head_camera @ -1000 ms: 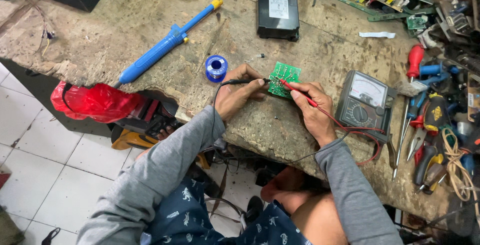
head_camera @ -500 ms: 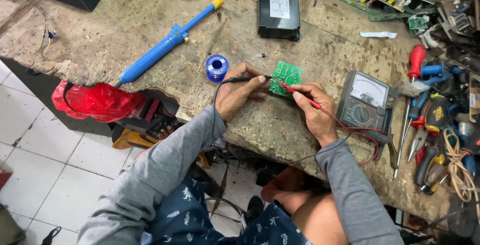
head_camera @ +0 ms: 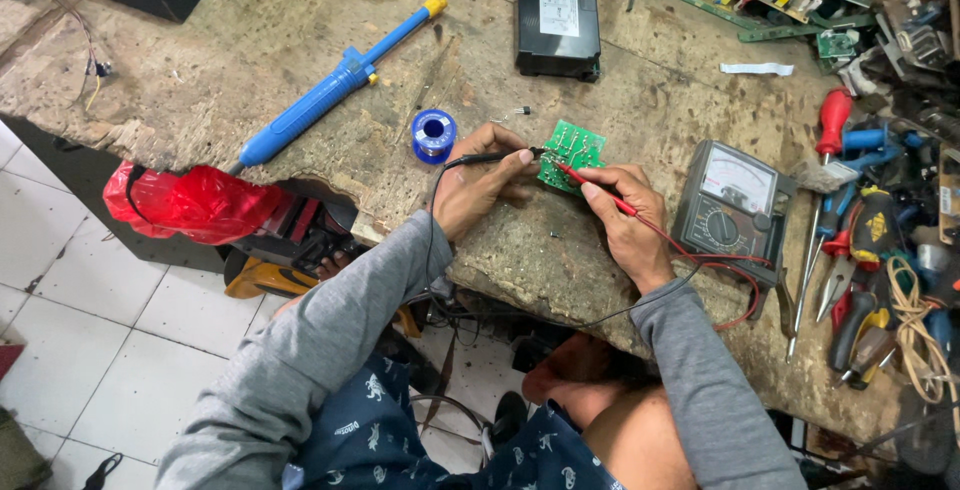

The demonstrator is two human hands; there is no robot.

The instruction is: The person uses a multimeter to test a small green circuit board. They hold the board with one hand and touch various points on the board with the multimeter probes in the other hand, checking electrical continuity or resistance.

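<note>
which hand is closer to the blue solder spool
Left. The left hand lies just right of the blue solder spool, holding the black probe. The right hand sits farther right, beyond the green circuit board.

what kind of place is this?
Likely an electronics repair bench: both hands press probes onto a green circuit board, an analog multimeter sits beside it, and a blue desoldering pump and screwdrivers lie around.

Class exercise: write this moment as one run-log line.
left hand: holds black probe | right hand: holds red probe | both tips on green circuit board | analog multimeter at right
</note>
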